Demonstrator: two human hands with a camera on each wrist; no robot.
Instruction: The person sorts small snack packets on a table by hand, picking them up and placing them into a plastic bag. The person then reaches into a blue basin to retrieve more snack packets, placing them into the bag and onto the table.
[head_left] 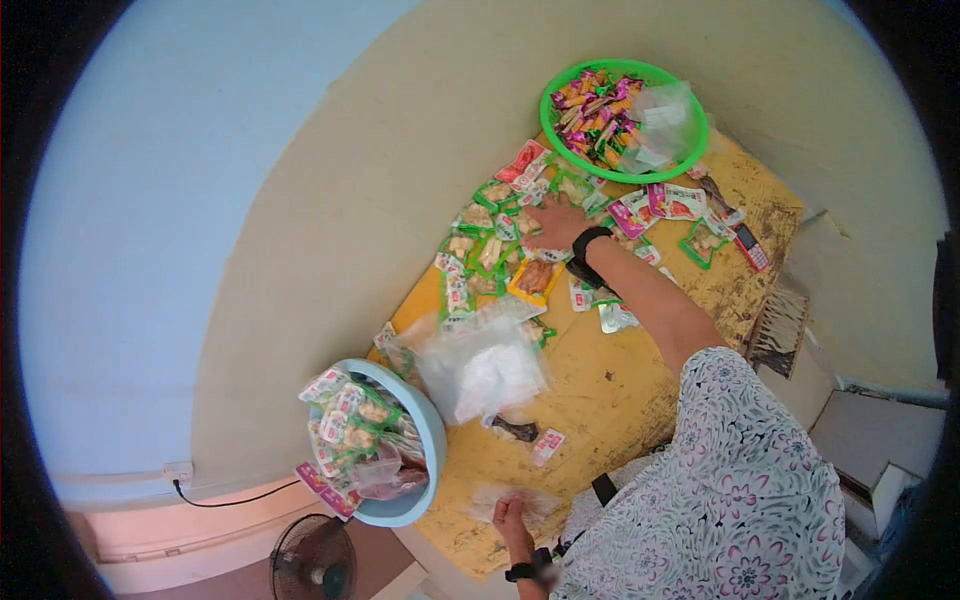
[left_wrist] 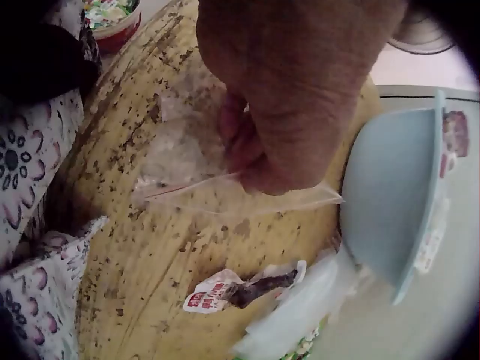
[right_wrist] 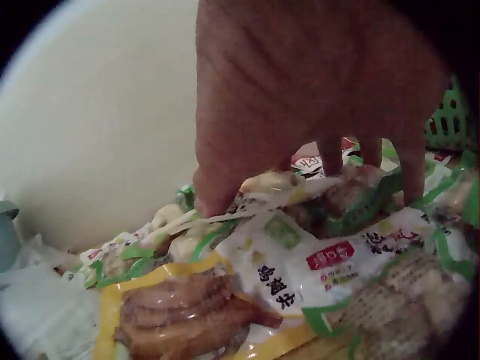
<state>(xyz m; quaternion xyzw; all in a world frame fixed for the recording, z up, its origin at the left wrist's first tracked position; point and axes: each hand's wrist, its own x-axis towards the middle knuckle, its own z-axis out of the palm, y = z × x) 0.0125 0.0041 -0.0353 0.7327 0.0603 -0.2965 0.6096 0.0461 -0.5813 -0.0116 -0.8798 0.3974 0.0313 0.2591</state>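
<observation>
My left hand (head_left: 512,520) pinches the edge of a clear plastic bag (left_wrist: 195,150) low over the near end of the table. In the left wrist view, the bag's reddish seal line runs just below the curled fingers. My right hand (head_left: 553,222) reaches across a heap of snack packets (head_left: 490,250) beside the wall. Its fingers are spread, their tips down among green-edged packets in the right wrist view. Close in front of it lies a yellow-edged packet (right_wrist: 176,311) of brown meat. A white packet (right_wrist: 315,262) with a red label is under the palm.
A green basket (head_left: 546,115) of purple-and-orange wrapped snacks stands at the far end. The light blue basin (head_left: 435,440) at left is full of packets. Clear bags (head_left: 490,365) lie between heap and basin. A dark snack packet (head_left: 517,430) and a red phone (head_left: 750,247) are on the table (head_left: 600,400).
</observation>
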